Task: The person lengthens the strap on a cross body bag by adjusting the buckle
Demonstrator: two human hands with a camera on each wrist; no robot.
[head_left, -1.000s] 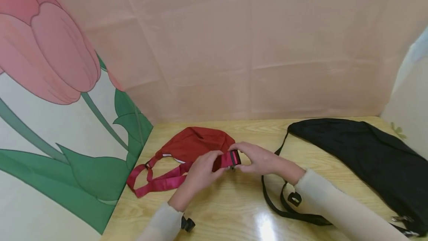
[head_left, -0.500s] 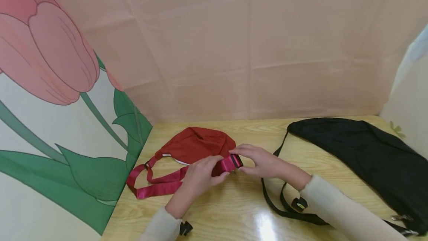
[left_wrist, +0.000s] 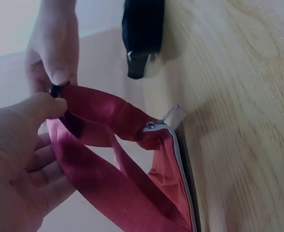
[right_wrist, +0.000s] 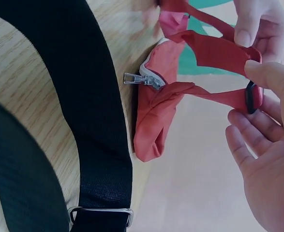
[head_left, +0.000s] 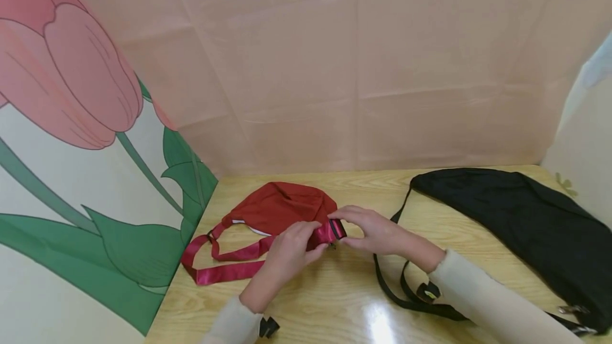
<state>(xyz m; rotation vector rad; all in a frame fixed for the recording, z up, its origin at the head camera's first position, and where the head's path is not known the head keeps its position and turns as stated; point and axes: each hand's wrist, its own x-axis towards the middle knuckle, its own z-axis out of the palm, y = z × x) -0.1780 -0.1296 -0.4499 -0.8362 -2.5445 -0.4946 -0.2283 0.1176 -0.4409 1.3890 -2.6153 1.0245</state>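
A red waist bag (head_left: 282, 207) lies at the back left of the table, its zip pull (right_wrist: 133, 79) showing in the right wrist view. From it runs a magenta strap (head_left: 229, 273), looped on the left and raised at its near right end. My left hand (head_left: 290, 247) pinches the raised strap between thumb and fingers. Just to its right, my right hand (head_left: 375, 231) pinches the black strap adjuster (right_wrist: 250, 97) with thumb and fingertips. The webbing passes through this adjuster, and both hands are held above the tabletop.
A large black bag (head_left: 521, 222) lies on the right of the wooden table (head_left: 330, 307). Its black strap (head_left: 411, 306) curves beneath my right forearm, with a buckle (head_left: 427, 292) beside the sleeve. Another black buckle piece (head_left: 269, 327) shows by my left cuff. A pink backdrop (head_left: 354, 68) stands behind.
The adjuster has tilted and shifted slightly right with my right hand. Left of my left hand, the two runs of strap lie farther apart. Both hands keep their pinch; the bags stay put.
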